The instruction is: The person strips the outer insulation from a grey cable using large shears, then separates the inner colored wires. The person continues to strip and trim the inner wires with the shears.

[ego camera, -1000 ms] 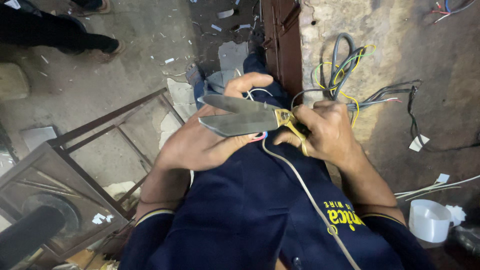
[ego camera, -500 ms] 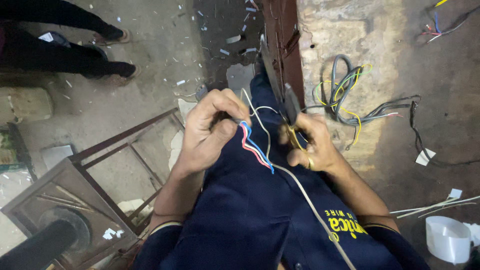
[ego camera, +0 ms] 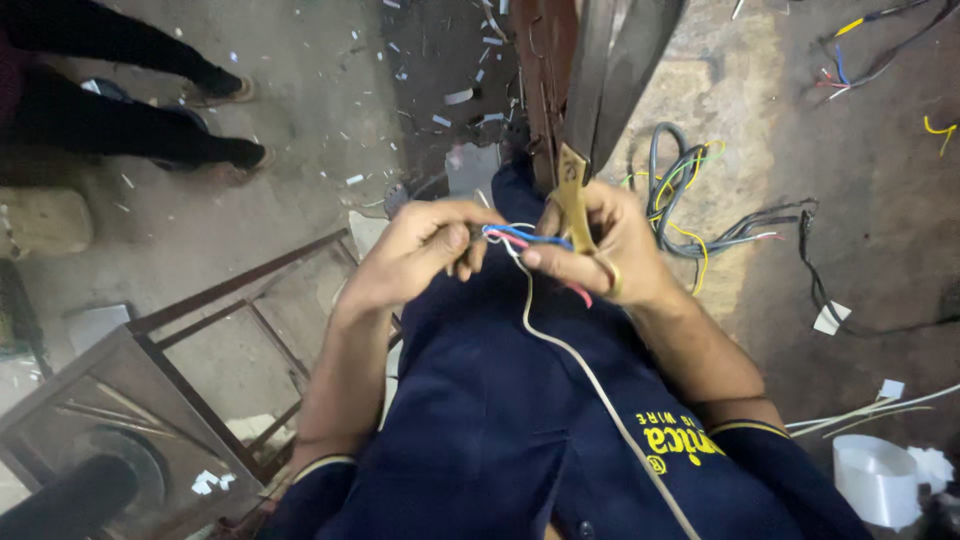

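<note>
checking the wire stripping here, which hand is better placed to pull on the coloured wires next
Left, probably. The left hand already pinches the coloured wires, while the right hand is occupied holding the scissors.

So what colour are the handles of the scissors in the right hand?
Brass yellow, seen in the head view: the scissors' handles sit in the right hand.
</note>
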